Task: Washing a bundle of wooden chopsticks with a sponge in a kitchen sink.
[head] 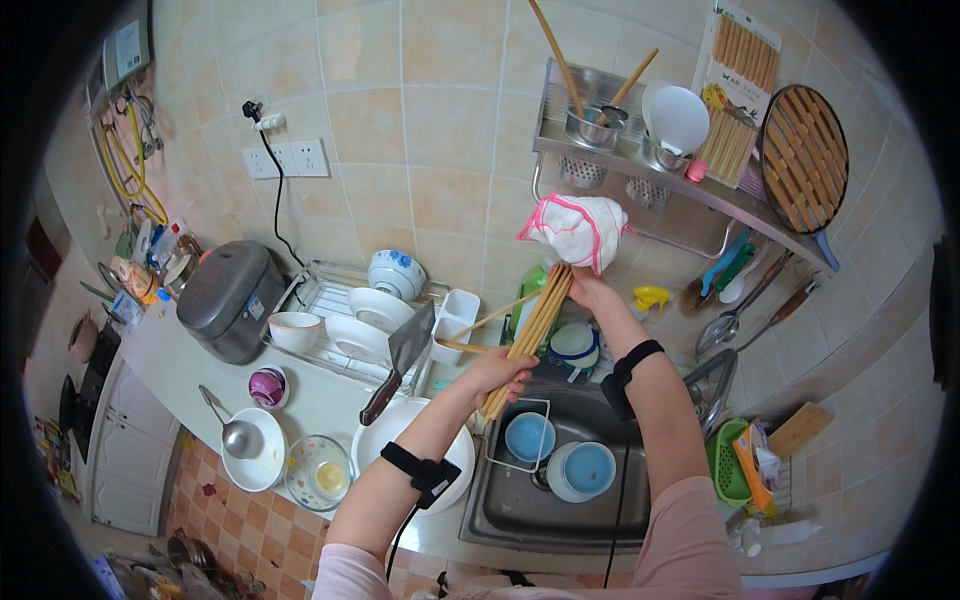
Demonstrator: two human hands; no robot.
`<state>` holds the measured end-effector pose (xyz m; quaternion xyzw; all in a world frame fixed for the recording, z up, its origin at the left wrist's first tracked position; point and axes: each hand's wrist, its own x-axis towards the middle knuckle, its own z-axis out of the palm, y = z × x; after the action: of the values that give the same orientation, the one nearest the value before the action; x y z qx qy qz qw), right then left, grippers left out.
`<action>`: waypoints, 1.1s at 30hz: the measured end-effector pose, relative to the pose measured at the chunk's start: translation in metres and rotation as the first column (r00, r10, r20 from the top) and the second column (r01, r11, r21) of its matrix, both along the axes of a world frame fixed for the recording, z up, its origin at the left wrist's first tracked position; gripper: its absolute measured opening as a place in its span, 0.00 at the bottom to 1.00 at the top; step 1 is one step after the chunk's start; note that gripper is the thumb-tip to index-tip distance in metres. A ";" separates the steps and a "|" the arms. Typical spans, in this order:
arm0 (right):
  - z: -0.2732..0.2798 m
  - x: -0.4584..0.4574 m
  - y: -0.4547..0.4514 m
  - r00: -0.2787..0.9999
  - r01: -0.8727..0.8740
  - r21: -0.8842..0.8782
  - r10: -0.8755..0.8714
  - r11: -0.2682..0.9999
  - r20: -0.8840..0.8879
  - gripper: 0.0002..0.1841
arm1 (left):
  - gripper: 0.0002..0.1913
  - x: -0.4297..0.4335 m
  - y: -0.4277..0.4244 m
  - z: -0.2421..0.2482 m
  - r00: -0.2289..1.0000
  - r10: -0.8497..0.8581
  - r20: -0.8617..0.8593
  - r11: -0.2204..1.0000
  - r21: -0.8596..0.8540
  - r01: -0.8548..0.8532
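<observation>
My left hand (508,376) is closed around the lower part of a bundle of wooden chopsticks (538,319), above the sink's back left corner. At the bundle's upper end is my right hand (581,287), partly hidden by a white cloth with pink edging (581,229); whether it grips the cloth, the chopsticks or both is hard to tell. Two more chopsticks (469,346) slant out to the left, over a white plastic utensil holder (456,311). Behind the bundle, a green bottle (529,296) is partly covered.
Blue bowls (589,469) sit in the metal sink (510,517). A cleaver (401,356) leans at the dish rack (337,371), which holds bowls and plates. Left of the sink are a large white plate (450,491), a glass bowl (315,495) and a rice cooker (229,300). A metal shelf (720,191) hangs above.
</observation>
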<state>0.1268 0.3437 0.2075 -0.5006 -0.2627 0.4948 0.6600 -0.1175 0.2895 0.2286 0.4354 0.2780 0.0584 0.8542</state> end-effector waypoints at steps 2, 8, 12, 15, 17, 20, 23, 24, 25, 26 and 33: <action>0.004 -0.003 0.003 1.000 -0.021 0.008 0.021 1.000 -0.008 0.12 | 0.07 -0.003 0.004 0.001 1.000 0.007 -0.012 1.000 0.007 -0.007; -0.059 0.009 -0.011 0.991 -0.077 -0.049 0.071 0.996 -0.115 0.08 | 0.05 -0.003 0.002 -0.004 0.998 -0.013 -0.068 1.000 0.018 0.014; -0.086 0.006 -0.021 0.952 0.096 -0.112 -0.124 0.989 -0.278 0.07 | 0.06 0.004 -0.001 -0.045 0.996 -0.024 -0.084 0.975 0.219 0.042; -0.062 -0.022 -0.033 0.978 0.048 -0.089 -0.065 0.995 -0.199 0.07 | 0.05 -0.021 -0.012 -0.028 1.000 -0.013 -0.028 0.997 0.081 0.016; -0.036 -0.012 -0.038 0.988 0.069 -0.065 -0.077 0.996 -0.135 0.08 | 0.04 -0.015 -0.016 -0.017 0.999 -0.038 -0.039 0.993 0.114 0.042; -0.016 0.002 -0.034 0.953 0.128 0.023 -0.116 0.992 -0.280 0.11 | 0.05 -0.009 -0.012 -0.012 0.999 -0.052 0.005 0.995 0.091 0.052; 0.001 0.008 -0.023 0.979 0.160 0.022 -0.156 0.987 -0.135 0.17 | 0.05 -0.008 -0.007 -0.007 0.996 -0.084 0.044 0.996 0.037 0.082; 0.001 0.012 -0.017 0.995 0.086 -0.015 -0.085 0.996 0.050 0.18 | 0.06 -0.008 -0.005 -0.007 0.996 -0.076 0.043 0.996 0.039 0.075; -0.001 0.020 -0.013 0.972 0.024 -0.062 -0.009 0.998 0.234 0.19 | 0.06 -0.008 -0.005 -0.006 0.996 -0.074 0.040 0.997 0.037 0.073; -0.007 0.027 -0.005 0.954 0.017 -0.072 0.005 0.997 0.300 0.19 | 0.06 -0.008 -0.004 -0.003 0.998 -0.058 0.027 0.998 0.030 0.057; -0.028 0.062 0.030 -0.008 0.249 -0.098 0.103 0.964 0.995 0.25 | 0.06 -0.004 0.001 -0.006 0.999 -0.041 -0.008 0.999 -0.030 0.041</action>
<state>0.1886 0.3738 0.1799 -0.7932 -0.5615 -0.0135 0.2355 -0.1214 0.2908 0.2228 0.4286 0.2734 0.0349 0.8604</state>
